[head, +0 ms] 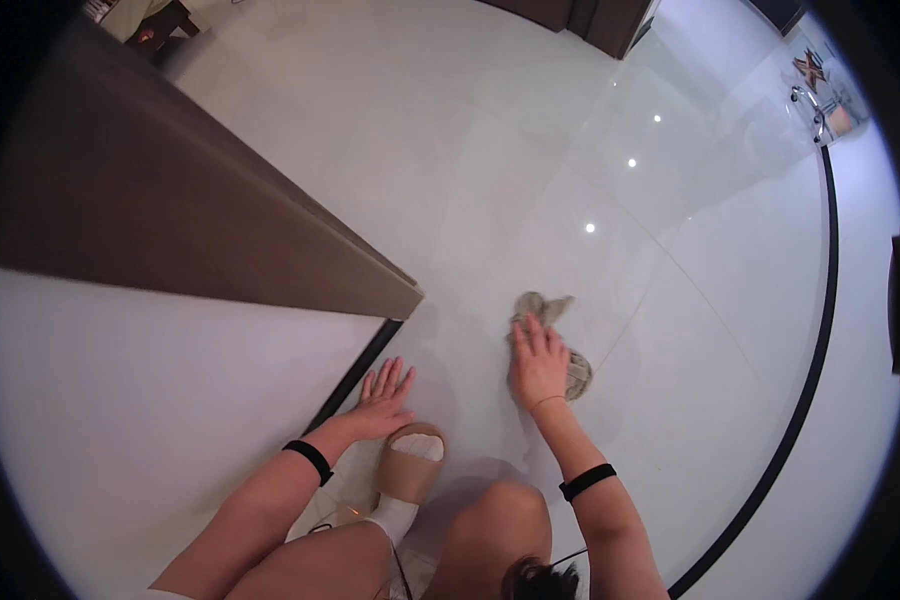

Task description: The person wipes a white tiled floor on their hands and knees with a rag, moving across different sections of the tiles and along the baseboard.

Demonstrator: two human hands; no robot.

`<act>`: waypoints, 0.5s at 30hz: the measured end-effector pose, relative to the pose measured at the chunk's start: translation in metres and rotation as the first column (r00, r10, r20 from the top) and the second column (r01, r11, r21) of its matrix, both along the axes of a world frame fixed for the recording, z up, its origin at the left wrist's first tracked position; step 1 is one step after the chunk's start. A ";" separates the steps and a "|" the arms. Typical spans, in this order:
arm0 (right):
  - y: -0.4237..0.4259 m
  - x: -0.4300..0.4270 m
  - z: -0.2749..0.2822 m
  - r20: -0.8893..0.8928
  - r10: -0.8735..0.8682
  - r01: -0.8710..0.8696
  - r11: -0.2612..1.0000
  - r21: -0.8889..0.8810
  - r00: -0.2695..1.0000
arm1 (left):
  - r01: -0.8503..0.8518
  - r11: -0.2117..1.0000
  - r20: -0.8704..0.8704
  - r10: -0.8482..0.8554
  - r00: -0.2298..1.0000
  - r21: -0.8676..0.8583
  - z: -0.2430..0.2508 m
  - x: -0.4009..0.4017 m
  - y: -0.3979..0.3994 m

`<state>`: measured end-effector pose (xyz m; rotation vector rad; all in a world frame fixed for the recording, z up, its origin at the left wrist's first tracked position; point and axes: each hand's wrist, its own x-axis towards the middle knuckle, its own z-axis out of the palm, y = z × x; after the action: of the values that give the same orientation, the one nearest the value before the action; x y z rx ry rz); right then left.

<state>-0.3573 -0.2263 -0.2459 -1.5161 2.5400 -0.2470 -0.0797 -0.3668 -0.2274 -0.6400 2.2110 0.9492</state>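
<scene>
A crumpled grey-brown cloth (579,375) lies on the glossy, pale tiled floor (487,202). My right hand (538,367) is on top of the cloth, its fingers extended over it and pressing it to the tiles. Part of the cloth is hidden under the palm; folds stick out beyond the fingertips and to the right. My left hand (384,397) rests flat on the floor with fingers spread, holding nothing. It is beside a black baseboard (356,371) and just ahead of a tan slipper (409,472) on my foot. Both forearms wear black bands.
A brown door frame (270,240) juts from the left wall and ends near my left hand. Along the right, a white wall (862,315) has a curving black baseboard (810,360). Chrome caster legs (817,112) stand at the upper right. Dark furniture (161,30) shows at the upper left.
</scene>
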 end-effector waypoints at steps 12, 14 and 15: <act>-0.185 -0.020 -0.007 0.198 0.342 -0.302 0.931 -0.205 0.919 | 0.011 0.998 0.063 -0.014 0.998 0.060 0.008 -0.005 0.001; -0.213 -0.013 -0.004 0.252 0.440 -0.376 0.888 -0.264 0.862 | 0.015 0.998 0.093 -0.020 0.995 0.060 0.012 -0.004 0.000; -0.228 -0.007 -0.005 0.262 0.447 -0.379 0.885 -0.271 0.855 | 0.020 0.998 0.106 -0.027 0.994 0.065 0.013 -0.004 0.000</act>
<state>-0.3646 -0.4545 -0.2509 -1.8804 1.9280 -0.6547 -0.0835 -0.3672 -0.2145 -0.6198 2.0819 0.9477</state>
